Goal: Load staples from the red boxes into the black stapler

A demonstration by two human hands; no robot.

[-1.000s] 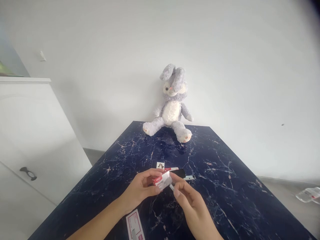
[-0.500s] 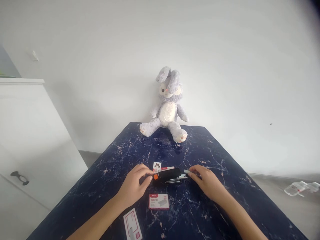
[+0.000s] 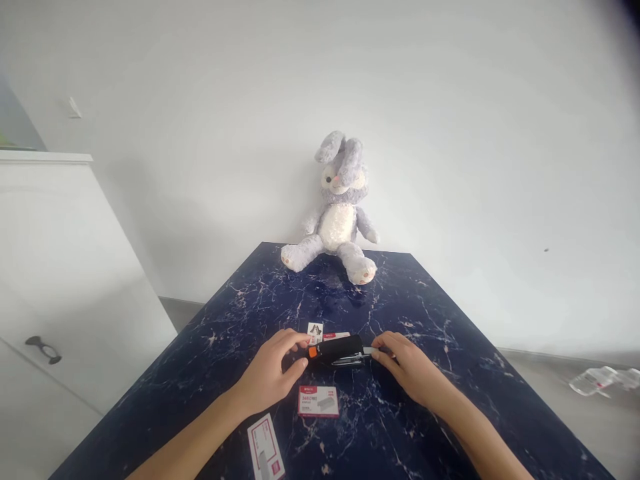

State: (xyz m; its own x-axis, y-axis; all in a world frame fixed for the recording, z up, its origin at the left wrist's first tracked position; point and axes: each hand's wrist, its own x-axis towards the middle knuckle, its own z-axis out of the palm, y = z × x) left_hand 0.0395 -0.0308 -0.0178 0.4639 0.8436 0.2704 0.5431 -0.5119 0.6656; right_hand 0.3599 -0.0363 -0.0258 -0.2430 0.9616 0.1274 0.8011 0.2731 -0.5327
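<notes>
A black stapler (image 3: pixel 340 347) lay just below the centre of the frame on a dark blue, marble-patterned table (image 3: pixel 400 413), its orange end (image 3: pixel 313 352) towards the left and its metal parts showing towards the right. The left hand (image 3: pixel 273 372), left of centre in the lower half, reached to the orange end with thumb and fingertips apart; whether they gripped it or only rested against it, I could not tell. The right hand (image 3: pixel 407 367), right of centre, had its thumb and fingers pinched together on a pale strip (image 3: pixel 369 351) at the stapler's right end. The two hands were apart, with the stapler between them.

A white and red box (image 3: pixel 319 401) with a picture of staples lay below the stapler, near it. Further down and to the left, near the bottom edge, was a white packet (image 3: pixel 265 447) with a reddish border, close to the left forearm. Just above the stapler lay a small white card (image 3: pixel 315 331) with dark pictures and, beside it, a partly hidden red and white packet (image 3: pixel 336 335).

In the upper middle, a grey plush rabbit (image 3: pixel 337 223) sat upright at the table's far edge, before a pale wall (image 3: pixel 475 133). A white cabinet (image 3: pixel 65 247) filled the left side
</notes>
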